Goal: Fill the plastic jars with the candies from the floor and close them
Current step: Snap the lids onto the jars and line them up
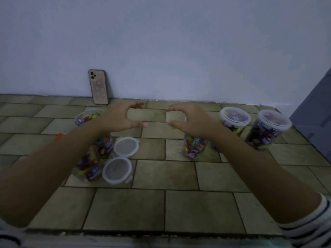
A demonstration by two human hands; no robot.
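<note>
Clear round plastic lids lie beside uncapped candy-filled plastic jars, so capping looks next; left hand and right hand hover cupped, empty.

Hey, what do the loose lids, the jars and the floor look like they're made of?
Loose lids: likely translucent plastic, cloudy white, floor showing through. Jars: clear plastic, candies visible through the walls. Floor: matte tile, apparently ceramic or stone, with dark grout lines.
</note>
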